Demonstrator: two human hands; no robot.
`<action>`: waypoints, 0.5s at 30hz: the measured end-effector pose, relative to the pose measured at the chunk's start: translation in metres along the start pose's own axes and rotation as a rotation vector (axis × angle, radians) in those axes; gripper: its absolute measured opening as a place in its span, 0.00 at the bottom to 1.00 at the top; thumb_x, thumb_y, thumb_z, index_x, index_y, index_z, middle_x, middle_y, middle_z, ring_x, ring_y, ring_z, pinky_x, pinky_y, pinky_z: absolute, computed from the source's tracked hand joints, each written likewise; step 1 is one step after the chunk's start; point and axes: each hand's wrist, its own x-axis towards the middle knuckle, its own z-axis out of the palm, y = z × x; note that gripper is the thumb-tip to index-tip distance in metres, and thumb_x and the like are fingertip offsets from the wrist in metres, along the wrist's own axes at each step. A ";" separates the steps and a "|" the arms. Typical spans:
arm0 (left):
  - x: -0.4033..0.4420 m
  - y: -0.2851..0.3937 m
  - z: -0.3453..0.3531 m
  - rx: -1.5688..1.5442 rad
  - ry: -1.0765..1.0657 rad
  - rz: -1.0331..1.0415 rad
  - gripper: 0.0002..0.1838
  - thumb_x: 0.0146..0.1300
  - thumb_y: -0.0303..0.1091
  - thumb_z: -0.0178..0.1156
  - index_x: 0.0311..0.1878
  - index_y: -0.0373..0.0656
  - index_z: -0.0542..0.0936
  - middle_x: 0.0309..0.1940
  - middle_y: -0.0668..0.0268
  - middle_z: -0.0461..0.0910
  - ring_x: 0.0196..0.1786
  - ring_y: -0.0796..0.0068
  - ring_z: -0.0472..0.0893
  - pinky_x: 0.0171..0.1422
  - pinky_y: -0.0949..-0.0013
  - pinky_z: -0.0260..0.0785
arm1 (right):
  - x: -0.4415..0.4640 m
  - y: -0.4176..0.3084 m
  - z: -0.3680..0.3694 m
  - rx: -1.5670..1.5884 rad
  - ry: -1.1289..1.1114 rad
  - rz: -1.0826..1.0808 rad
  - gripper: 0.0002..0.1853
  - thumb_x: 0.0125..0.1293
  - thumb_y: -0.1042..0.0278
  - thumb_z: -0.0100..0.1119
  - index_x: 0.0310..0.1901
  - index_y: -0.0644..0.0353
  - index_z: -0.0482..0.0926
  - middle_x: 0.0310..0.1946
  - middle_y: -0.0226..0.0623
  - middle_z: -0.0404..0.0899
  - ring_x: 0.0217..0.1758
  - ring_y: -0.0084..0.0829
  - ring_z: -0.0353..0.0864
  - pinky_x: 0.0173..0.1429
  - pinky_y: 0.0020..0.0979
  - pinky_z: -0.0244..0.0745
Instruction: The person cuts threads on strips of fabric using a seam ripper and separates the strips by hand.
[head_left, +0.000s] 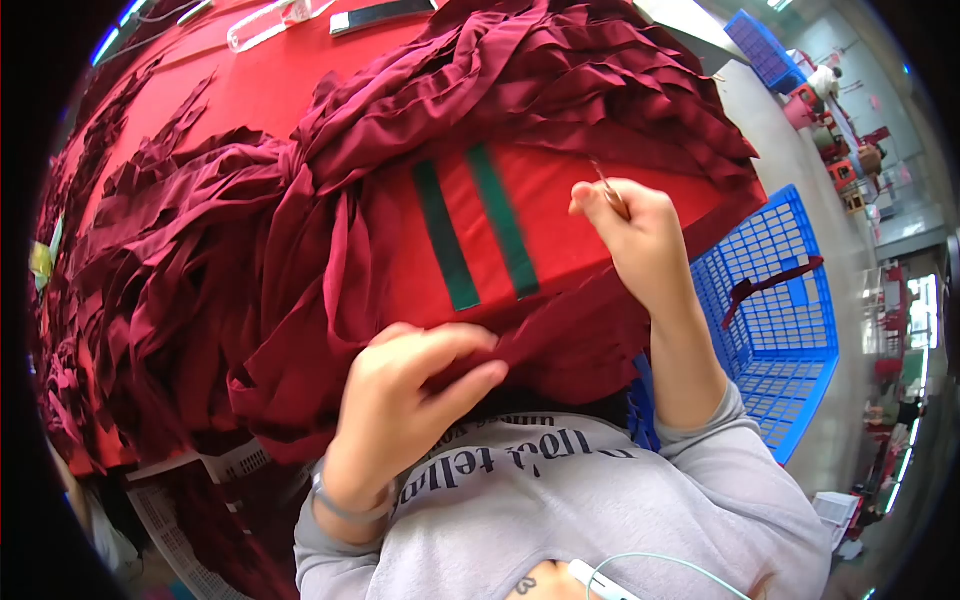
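Observation:
Two dark green strips, one [447, 236] on the left and one [503, 222] on the right, lie side by side on the red table cover [560, 205]. To their right, my right hand [632, 225] is closed round a small pointed metal tool [611, 196]. My left hand [415, 385] is near the table's front edge, below the strips, thumb and fingers apart with nothing visible between them. Maroon fabric strips [240, 230] are heaped left of the green strips and behind them. More maroon cloth [580, 340] hangs over the front edge beside my left hand.
A blue plastic basket [775, 320] stands right of the table with a maroon strip over it. A clear bottle [268, 24] and a dark flat object [380, 15] lie at the back. Another blue crate [763, 50] and people are farther off at the upper right.

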 end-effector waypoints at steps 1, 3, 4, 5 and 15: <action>-0.008 0.001 -0.016 -0.043 -0.069 0.009 0.09 0.53 0.34 0.73 0.33 0.41 0.85 0.24 0.62 0.81 0.24 0.63 0.76 0.38 0.66 0.66 | 0.013 0.012 -0.005 -0.228 0.080 -0.057 0.12 0.72 0.66 0.61 0.38 0.69 0.83 0.19 0.24 0.74 0.22 0.13 0.67 0.27 0.23 0.60; -0.021 0.001 -0.054 0.065 -0.143 0.083 0.07 0.52 0.31 0.72 0.28 0.39 0.84 0.20 0.63 0.79 0.21 0.63 0.73 0.36 0.66 0.64 | 0.038 0.048 -0.014 -0.507 0.236 -0.105 0.09 0.68 0.65 0.58 0.39 0.59 0.85 0.33 0.49 0.84 0.42 0.52 0.85 0.44 0.48 0.78; -0.030 0.002 -0.075 0.109 -0.138 0.053 0.06 0.52 0.30 0.71 0.27 0.39 0.83 0.20 0.63 0.78 0.22 0.63 0.73 0.37 0.66 0.64 | 0.046 0.052 -0.019 -0.644 0.227 -0.071 0.09 0.68 0.65 0.56 0.39 0.57 0.85 0.33 0.48 0.85 0.41 0.51 0.85 0.44 0.48 0.78; -0.041 0.002 -0.094 0.155 -0.129 0.021 0.05 0.52 0.28 0.70 0.26 0.38 0.83 0.19 0.63 0.77 0.23 0.64 0.73 0.37 0.66 0.64 | 0.052 0.056 -0.023 -0.780 0.214 -0.037 0.09 0.68 0.65 0.55 0.40 0.55 0.85 0.34 0.48 0.85 0.41 0.51 0.85 0.44 0.49 0.78; -0.045 0.006 -0.086 0.827 0.721 0.096 0.09 0.67 0.25 0.59 0.47 0.34 0.82 0.44 0.56 0.81 0.48 0.59 0.80 0.58 0.60 0.71 | 0.047 0.058 -0.015 -0.489 0.647 -0.413 0.07 0.66 0.72 0.60 0.44 0.55 0.83 0.30 0.47 0.84 0.33 0.49 0.86 0.33 0.39 0.78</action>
